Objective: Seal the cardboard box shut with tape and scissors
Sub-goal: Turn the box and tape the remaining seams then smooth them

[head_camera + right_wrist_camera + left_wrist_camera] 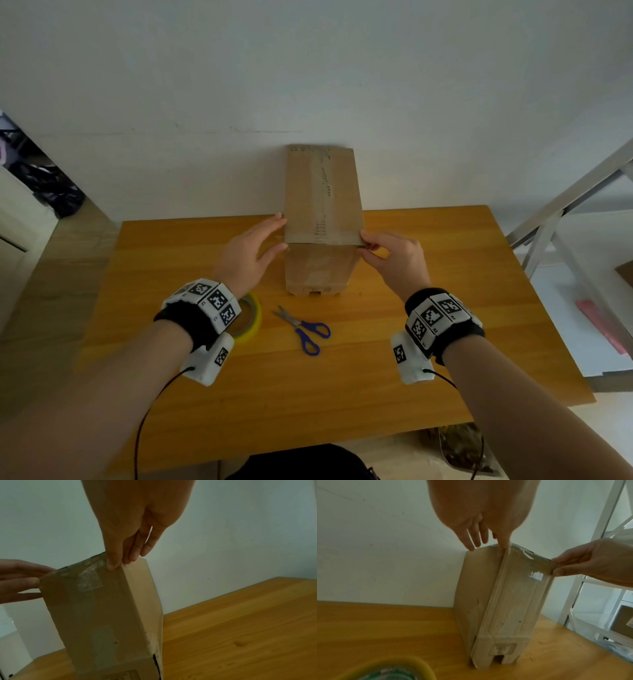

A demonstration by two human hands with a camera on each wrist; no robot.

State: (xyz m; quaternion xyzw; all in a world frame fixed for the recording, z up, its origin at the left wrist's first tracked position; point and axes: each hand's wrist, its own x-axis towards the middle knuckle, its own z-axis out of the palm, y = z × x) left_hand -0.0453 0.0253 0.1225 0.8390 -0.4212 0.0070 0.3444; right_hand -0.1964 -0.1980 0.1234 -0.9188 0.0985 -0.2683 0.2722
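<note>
A tall brown cardboard box [323,192] stands upright on the wooden table [428,308], its top face closed and covered with clear tape. My left hand [274,236] touches the box's near left top corner with straight fingers; the left wrist view shows the thumb [503,540] on the top edge. My right hand [368,245] pinches the near right top corner between thumb and fingers [558,566]. A yellow-rimmed tape roll [251,318] lies under my left wrist. Blue-handled scissors [303,329] lie shut in front of the box.
The box's back is close to a white wall. A white metal shelf frame [561,212] stands right of the table. Dark bags [51,192] sit on the floor at the left, and another bag [459,448] lies below the table's near edge.
</note>
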